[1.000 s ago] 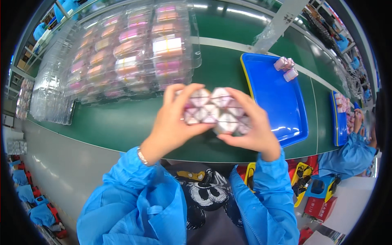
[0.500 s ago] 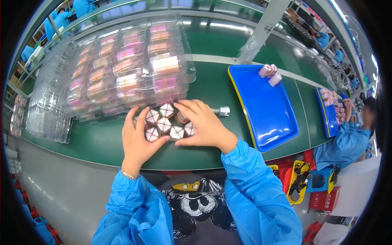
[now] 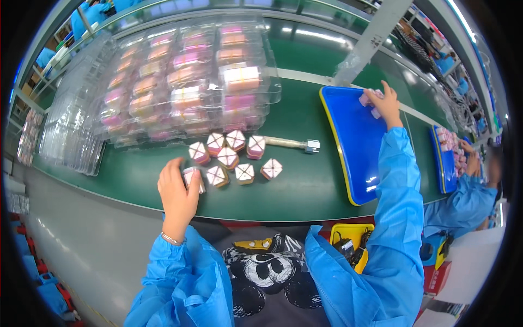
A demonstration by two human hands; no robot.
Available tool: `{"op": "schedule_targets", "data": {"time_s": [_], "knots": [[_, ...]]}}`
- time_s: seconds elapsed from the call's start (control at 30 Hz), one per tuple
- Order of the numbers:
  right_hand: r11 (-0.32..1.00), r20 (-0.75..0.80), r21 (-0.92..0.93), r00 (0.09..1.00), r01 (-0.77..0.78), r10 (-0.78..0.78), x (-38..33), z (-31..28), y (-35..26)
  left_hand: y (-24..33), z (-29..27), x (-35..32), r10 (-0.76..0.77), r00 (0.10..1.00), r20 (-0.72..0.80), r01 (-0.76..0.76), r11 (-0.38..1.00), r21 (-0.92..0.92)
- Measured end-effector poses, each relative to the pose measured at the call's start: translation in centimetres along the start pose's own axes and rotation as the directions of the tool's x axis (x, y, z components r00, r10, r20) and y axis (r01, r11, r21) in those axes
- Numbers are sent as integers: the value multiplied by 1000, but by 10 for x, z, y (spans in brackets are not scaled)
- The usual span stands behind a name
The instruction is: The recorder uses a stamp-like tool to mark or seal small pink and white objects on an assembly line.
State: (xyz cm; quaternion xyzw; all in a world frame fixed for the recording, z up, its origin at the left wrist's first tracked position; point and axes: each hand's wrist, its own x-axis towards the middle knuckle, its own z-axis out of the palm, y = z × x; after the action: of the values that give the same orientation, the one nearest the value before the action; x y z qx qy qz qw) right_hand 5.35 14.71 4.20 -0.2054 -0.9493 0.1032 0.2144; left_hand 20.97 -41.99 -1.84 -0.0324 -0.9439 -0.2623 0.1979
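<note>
The left hand (image 3: 178, 193) is closed around one small pink-and-white box (image 3: 194, 178) near the front edge of the green worktop (image 3: 294, 180). The fingers wrap the box from the left side and the box stands on the worktop. Just to the right of it lie eight more small boxes (image 3: 234, 157) in a loose group, some touching each other. Behind the group, toward the back edge, stand stacked clear trays (image 3: 185, 82) filled with the same boxes. A short tool with a pale handle (image 3: 291, 143) lies between the group and the blue tray (image 3: 354, 141).

The right hand (image 3: 385, 103) reaches to the far corner of the blue tray and closes on a few pink boxes (image 3: 368, 99) there. The rest of the blue tray is bare. Between the group of boxes and the front edge the worktop is free, also the strip to the left edge of the blue tray
</note>
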Motion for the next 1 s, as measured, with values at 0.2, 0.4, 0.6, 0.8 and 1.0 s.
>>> {"op": "schedule_targets", "data": {"time_s": [0.2, 0.4, 0.6, 0.8, 1.0], "knots": [[966, -221, -226, 959, 126, -177, -17, 34, -10, 4, -17, -8, -73, 989, 129, 100, 971, -218], [968, -411, -60, 878, 242, -245, -36, -5, -31, -20, -8, 1, 39, 979, -201, -103, 942, -319], [736, -458, 246, 745, 631, -485, -77, -23, -135, -8, 1, 17, -60, 998, -25, 50, 952, -303], [663, -126, 385, 748, 642, -652, -108, 30, -198, -19, 7, 13, -38, 996, -85, -4, 891, -453], [677, 100, 271, 679, 685, -727, -113, 22, -187, -18, -1, 4, 303, 922, -240, -359, 900, -246]]}}
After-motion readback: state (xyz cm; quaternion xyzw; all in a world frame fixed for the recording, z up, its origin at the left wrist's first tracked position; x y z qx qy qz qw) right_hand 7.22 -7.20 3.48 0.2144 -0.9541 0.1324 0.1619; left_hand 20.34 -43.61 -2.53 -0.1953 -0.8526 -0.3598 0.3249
